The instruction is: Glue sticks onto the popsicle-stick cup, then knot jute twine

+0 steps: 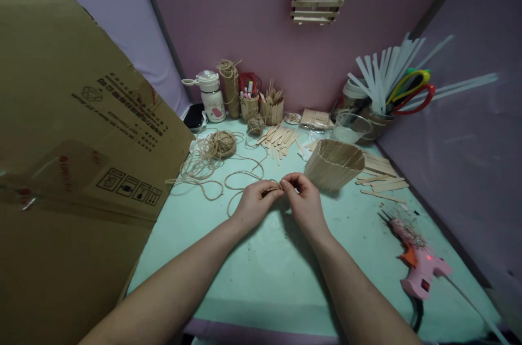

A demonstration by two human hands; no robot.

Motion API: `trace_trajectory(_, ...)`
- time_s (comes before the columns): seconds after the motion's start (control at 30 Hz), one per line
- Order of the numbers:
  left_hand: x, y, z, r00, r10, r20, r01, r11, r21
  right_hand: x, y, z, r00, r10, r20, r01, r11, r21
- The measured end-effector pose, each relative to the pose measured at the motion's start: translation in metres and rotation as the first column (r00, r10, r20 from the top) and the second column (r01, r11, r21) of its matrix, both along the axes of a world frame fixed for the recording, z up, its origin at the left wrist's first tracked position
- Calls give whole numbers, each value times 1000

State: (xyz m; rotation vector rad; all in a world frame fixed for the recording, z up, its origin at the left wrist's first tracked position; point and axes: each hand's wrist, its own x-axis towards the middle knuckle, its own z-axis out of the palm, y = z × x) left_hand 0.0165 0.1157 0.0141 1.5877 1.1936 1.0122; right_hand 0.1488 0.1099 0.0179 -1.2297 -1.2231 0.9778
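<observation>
My left hand [258, 201] and my right hand [304, 199] meet at the middle of the pale green table [261, 274], fingertips pinched together on a thin piece of jute twine [274, 188]. The twine trails off to the left in loose loops [204, 171] toward a ball of twine [222, 144]. A basket made of wooden craft sticks [335, 163] lies on its side just right of my right hand.
A pink glue gun [418, 261] lies at the right front. Loose craft sticks [279, 138] and several more [381, 176] lie about. Cups, a bottle [212, 96], scissors [410, 89] and glue sticks line the back. A big cardboard sheet [73, 144] stands left.
</observation>
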Motion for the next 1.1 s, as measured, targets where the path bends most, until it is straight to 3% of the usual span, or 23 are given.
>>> trace_trajectory(0.17,0,-1,-1,1000,6,-25,-5,1000,21,1,1,-2,1000,10,12,-10,1000,4)
trace_trajectory(0.27,0,0,-1,999,45,30,-44,999,-17,0,0,-3,998,-56,14,56,998,36)
trace_trajectory(0.4,-1,2,1,991,120,67,-114,990,-86,-1,-5,0,975,-120,186,86,979,183)
trace_trajectory(0.5,-3,2,0,991,137,3,-137,990,16,-2,-7,1,953,-107,285,39,972,234)
trace_trajectory(0.6,-4,1,-3,988,129,-80,-113,977,180,-2,-7,-2,943,-93,320,19,974,227)
trace_trajectory(0.7,-4,1,-6,983,111,-146,-70,964,258,-1,-5,-3,946,-71,317,5,979,204)
trace_trajectory(1.1,-5,3,-7,946,6,-324,84,961,264,2,-1,-3,965,-12,263,-17,994,107)
